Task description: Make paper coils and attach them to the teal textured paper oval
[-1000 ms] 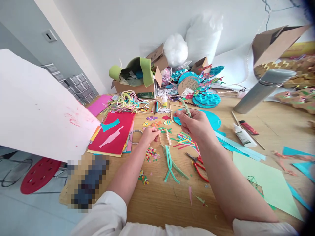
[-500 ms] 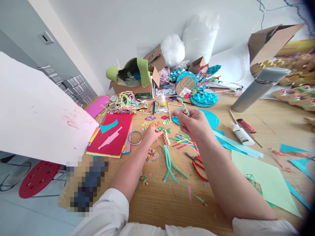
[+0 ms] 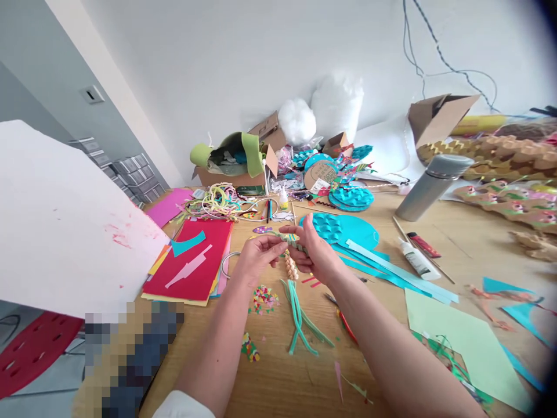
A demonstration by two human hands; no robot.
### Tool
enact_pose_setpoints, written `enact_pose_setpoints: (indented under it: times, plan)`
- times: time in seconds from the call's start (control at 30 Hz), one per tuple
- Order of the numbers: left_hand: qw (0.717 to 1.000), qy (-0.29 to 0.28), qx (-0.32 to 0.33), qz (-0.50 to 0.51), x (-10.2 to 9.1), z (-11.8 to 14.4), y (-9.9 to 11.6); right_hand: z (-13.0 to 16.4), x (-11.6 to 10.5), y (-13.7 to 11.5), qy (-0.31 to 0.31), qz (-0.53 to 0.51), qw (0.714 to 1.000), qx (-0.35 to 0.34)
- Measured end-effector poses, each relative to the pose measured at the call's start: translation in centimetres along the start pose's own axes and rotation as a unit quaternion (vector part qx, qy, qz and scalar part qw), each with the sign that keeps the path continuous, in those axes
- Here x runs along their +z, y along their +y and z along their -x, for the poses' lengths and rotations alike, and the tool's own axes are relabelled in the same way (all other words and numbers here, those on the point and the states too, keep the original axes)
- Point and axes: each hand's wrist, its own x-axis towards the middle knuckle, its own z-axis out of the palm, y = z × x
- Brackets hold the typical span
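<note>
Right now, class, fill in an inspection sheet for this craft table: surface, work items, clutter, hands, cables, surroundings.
Surface: wooden table, largely covered.
Work items: twisted pipe cleaner held between both hands; bead string hanging beneath.
Clutter: red paper stack, green pipe cleaners, glue bottle, grey flask, cardboard box.
Hands: left hand and right hand both pinching the pipe cleaner.
Cables: dark cable on the wall.
Surroundings: white board, red stool.

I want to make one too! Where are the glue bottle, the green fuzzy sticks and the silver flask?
glue bottle (image 3: 415, 259), head view, its white body
green fuzzy sticks (image 3: 298, 310), head view, mid-bundle
silver flask (image 3: 426, 188), head view, its side
</note>
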Motion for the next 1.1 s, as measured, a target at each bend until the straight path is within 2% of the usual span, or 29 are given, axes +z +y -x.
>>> enact_pose_setpoints:
  times: [0.27,0.4,0.53,0.8,0.93,1.1]
  plan:
    - [0.997,0.030,0.003,0.077,-0.4,-0.2,0.5,-0.1,0.3,1.0,-0.052,0.068,0.996,-0.011]
    - [0.992,0.044,-0.008,0.116,-1.1,-0.3,1.1,-0.7,-0.6,0.6,-0.025,0.020,0.999,0.019]
    - [0.988,0.034,-0.013,0.150,-2.1,-0.5,1.4,-1.0,-1.2,0.3,-0.012,-0.002,0.999,0.042]
    - [0.982,0.024,-0.027,0.184,-2.5,-0.7,1.5,-1.0,-1.3,0.9,-0.047,0.008,0.999,0.000]
    - [0.981,0.027,-0.027,0.190,-2.0,-0.7,1.4,-1.1,-1.2,0.9,-0.028,0.037,0.998,-0.044]
    - [0.983,0.075,-0.002,0.170,-1.2,-0.5,1.4,-1.1,-0.8,1.2,0.006,0.121,0.988,-0.098]
